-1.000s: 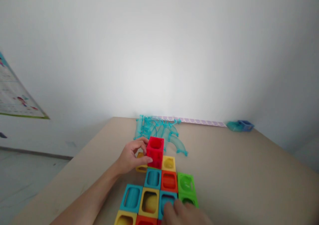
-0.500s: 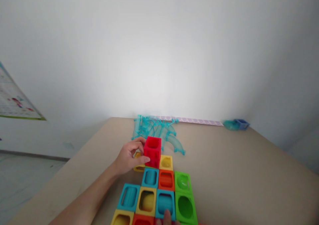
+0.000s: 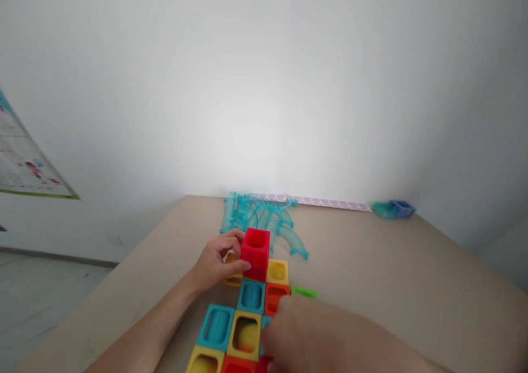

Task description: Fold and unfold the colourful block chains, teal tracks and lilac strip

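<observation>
My left hand [image 3: 214, 263] grips a red hollow cube [image 3: 256, 252] that stands one level up on a flat cluster of coloured hollow cubes [image 3: 246, 334]. Yellow, teal and orange cubes lie around it on the beige table [image 3: 391, 285]. My right hand [image 3: 325, 334] is blurred and lies over the right side of the cluster, covering the green cubes [image 3: 304, 292], of which only a top edge shows. Its fingers are smeared by motion.
A pile of clear turquoise curved track pieces [image 3: 264, 221] lies behind the cubes near the wall. A small teal and blue piece [image 3: 394, 209] sits at the far right by the wall. A pale patterned strip [image 3: 330, 202] runs along the table's back edge. A poster [image 3: 25, 164] hangs at left.
My right hand has come up from the bottom edge and now covers the green cubes and part of the teal and orange ones. My left hand keeps hold of the red cube.
</observation>
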The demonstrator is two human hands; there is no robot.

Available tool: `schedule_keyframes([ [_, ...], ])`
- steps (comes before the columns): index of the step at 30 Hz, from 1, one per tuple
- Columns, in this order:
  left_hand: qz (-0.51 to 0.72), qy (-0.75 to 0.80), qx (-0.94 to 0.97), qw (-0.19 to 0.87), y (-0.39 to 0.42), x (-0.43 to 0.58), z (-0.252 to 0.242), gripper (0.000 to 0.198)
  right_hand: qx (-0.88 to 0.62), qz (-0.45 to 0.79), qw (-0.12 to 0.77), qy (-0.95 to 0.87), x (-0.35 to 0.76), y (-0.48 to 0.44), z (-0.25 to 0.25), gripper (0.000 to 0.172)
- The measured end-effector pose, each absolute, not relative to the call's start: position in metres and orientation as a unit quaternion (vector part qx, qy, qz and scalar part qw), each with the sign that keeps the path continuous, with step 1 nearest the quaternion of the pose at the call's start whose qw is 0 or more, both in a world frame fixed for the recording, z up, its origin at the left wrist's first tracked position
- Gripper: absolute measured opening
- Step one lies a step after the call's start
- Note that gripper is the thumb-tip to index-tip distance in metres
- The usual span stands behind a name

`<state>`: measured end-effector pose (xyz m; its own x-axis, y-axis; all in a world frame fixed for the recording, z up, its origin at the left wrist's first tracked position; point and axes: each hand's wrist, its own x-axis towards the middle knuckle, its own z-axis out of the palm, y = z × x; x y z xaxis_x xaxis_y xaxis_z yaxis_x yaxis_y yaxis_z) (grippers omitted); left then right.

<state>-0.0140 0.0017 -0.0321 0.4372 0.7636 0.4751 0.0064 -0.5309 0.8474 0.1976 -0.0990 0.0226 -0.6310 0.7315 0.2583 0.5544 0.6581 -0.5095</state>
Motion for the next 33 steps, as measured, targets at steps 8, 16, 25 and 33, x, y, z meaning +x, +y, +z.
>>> schedule_keyframes([
  [8,0.463,0.264,0.745,0.401,0.001,-0.014,-0.031,0.019,-0.28,0.509,0.019,-0.814,0.217,-0.047,0.067,0.018],
  [16,0.473,0.263,0.738,0.404,0.002,-0.014,-0.035,0.016,-0.317,0.435,0.506,-0.673,0.212,-0.031,0.067,0.022],
  [25,0.474,0.27,0.743,0.389,0.001,-0.013,-0.031,0.024,-0.362,0.376,0.51,-0.684,0.193,-0.019,0.026,0.024],
  [33,0.471,0.273,0.745,0.385,0.002,-0.014,-0.033,0.02,-0.341,0.388,0.498,-0.697,0.197,-0.014,0.026,0.022],
])
